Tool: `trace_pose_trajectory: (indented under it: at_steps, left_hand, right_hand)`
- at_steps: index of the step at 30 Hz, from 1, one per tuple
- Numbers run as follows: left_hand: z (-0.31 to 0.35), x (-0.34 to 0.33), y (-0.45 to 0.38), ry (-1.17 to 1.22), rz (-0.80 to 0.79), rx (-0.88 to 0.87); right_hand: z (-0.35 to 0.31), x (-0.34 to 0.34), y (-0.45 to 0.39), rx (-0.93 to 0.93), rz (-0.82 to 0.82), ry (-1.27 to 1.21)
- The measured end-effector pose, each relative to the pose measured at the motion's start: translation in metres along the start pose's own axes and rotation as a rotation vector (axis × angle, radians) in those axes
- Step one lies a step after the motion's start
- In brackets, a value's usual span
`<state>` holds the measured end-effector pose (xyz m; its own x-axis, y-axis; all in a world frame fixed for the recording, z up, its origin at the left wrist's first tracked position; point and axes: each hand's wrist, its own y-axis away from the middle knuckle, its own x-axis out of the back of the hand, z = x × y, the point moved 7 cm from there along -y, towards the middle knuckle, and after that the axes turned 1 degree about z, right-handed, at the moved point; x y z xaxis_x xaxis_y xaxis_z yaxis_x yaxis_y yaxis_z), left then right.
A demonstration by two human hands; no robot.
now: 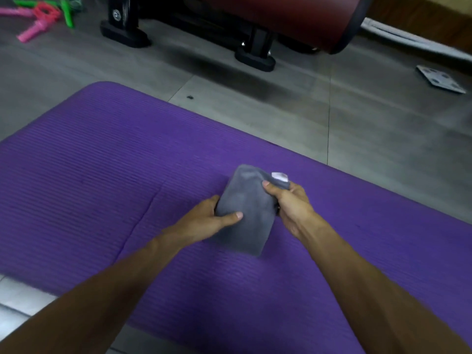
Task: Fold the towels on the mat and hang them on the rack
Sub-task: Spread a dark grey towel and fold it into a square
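– What has the person got there?

– A small grey towel [245, 208], folded into a thick packet, held over the purple mat [102, 175]. Whether its lower end touches the mat I can't tell.

– Both hands on it?

– Yes. The left hand [209, 221] grips its left edge, thumb lying across the top and the other fingers tucked underneath, out of sight. The right hand [288, 203] pinches the far right corner, thumb on top, fingers curled round behind. A white tag [279, 176] pokes out just above that hand; what's printed on it is too blurred to read.

– And round about?

– A black frame with a dark red pad [268, 19], cut off at the top edge. Pink and green plastic bits [43, 14] in the far left corner, too smeared to name. A flat pale square [440, 79] on the grey floor [383, 118] to the right
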<state>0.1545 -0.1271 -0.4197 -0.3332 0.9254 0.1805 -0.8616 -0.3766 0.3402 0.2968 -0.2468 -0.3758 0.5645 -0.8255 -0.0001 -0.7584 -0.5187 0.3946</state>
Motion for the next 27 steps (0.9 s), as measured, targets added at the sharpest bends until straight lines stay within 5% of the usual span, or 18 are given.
trace_pose_trajectory:
  at_steps: [11,14,16,19,21,23,25,27]
  left_hand:
    - [0.001,-0.014,-0.013,-0.491,0.337,-0.021]
    - [0.030,-0.024,0.000,-0.911,0.420,-0.478]
    - [0.028,-0.040,0.006,-1.057,0.303,-0.700]
    - [0.009,-0.052,0.007,-1.172,0.159,-0.681]
    - [-0.006,-0.057,0.006,-1.223,0.115,-0.610]
    - [-0.015,-0.061,0.006,-1.221,0.100,-0.557]
    - [-0.020,-0.063,0.009,-1.209,0.115,-0.544]
    - [-0.021,-0.064,0.011,-1.199,0.146,-0.557]
  right_hand:
    - [0.028,0.040,-0.091,-0.009,0.215,0.224]
    - [0.035,0.046,-0.103,0.029,0.263,0.391]
    - [0.030,0.048,-0.111,0.053,0.254,0.542]
    - [0.010,0.049,-0.107,0.106,0.273,0.948]
    - [-0.015,0.029,-0.085,0.483,0.297,1.187]
    - [-0.011,-0.015,-0.053,0.882,-0.052,1.174]
    - [0.027,-0.043,-0.033,0.828,-0.580,1.116]
    - [0.053,-0.035,-0.040,0.745,-0.775,1.229]
